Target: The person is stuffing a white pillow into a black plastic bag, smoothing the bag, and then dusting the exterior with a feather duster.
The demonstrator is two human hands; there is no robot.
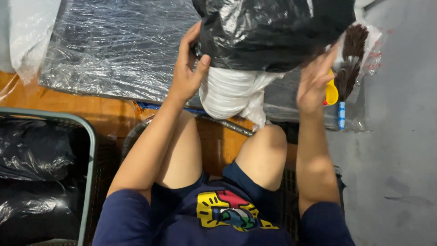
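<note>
Left hand (187,68), right hand (313,82) grip black plastic bag (273,32); white bundle (230,91) beneath.

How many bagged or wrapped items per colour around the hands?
Black bag held by left hand and right hand: 1
Black bags in crate: 2
White bundle: 1
Clear-wrapped slab: 1
Clear-wrapped brush: 1
Total: 6
</note>
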